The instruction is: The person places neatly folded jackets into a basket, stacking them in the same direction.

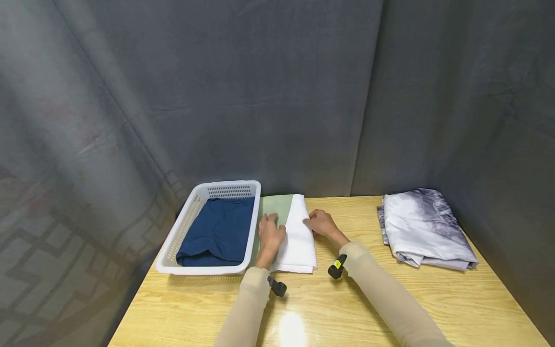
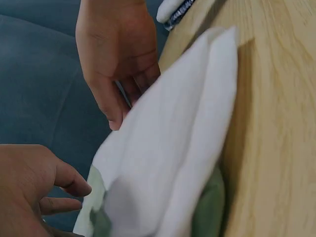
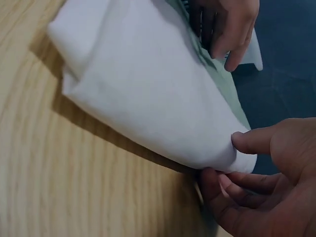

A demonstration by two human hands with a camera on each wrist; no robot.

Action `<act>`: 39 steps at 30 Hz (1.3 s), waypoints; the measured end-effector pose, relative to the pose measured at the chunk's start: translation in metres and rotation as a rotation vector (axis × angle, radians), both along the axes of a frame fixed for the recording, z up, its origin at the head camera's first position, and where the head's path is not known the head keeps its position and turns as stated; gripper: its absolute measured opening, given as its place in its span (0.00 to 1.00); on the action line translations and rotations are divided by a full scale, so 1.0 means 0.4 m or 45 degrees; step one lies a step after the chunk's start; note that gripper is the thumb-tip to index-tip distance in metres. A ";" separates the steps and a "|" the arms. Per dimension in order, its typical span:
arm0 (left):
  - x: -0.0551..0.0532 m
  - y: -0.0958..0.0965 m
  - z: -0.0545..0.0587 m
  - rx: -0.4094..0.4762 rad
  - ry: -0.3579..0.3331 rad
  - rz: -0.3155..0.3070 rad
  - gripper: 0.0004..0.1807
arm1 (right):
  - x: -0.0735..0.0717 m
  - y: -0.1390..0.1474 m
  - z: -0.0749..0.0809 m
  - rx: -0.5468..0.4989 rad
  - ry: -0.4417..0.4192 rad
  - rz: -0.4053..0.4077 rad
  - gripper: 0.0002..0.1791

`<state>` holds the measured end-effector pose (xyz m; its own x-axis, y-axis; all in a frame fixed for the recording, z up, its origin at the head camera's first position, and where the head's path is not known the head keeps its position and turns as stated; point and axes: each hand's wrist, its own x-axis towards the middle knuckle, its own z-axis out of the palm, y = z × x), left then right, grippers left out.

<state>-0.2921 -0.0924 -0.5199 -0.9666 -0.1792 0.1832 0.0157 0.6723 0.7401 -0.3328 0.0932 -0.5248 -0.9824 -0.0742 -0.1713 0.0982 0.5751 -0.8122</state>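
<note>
A folded white-and-green cloth [image 1: 297,243] lies on the table right beside the basket, its white part folded over on the right and its green part [image 1: 282,203] showing on the left. My right hand [image 1: 323,224] pinches the cloth's right edge; in the right wrist view the thumb [image 3: 252,140] rests on top and the fingers tuck underneath. Over the green part is my left hand [image 1: 270,236], its thumb and fingers spread apart at the cloth in the left wrist view, gripping nothing. Cloth layers under the fold are mostly hidden.
A white plastic basket [image 1: 199,271] on the left holds a folded navy cloth [image 1: 218,231]. At the right end of the wooden table [image 1: 329,308] lies a folded white-and-grey patterned cloth [image 1: 418,231]. Grey curtains [image 1: 260,96] hang behind and along the sides.
</note>
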 end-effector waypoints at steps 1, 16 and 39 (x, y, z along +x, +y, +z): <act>-0.002 -0.003 -0.005 0.000 -0.011 -0.001 0.23 | 0.000 -0.003 -0.003 0.013 0.001 -0.002 0.20; -0.015 -0.012 -0.049 0.050 0.167 -0.077 0.21 | 0.017 0.008 -0.004 0.071 0.067 -0.074 0.19; 0.031 0.071 -0.016 0.400 -0.180 -0.451 0.24 | 0.064 0.227 -0.011 0.040 0.053 -0.172 0.26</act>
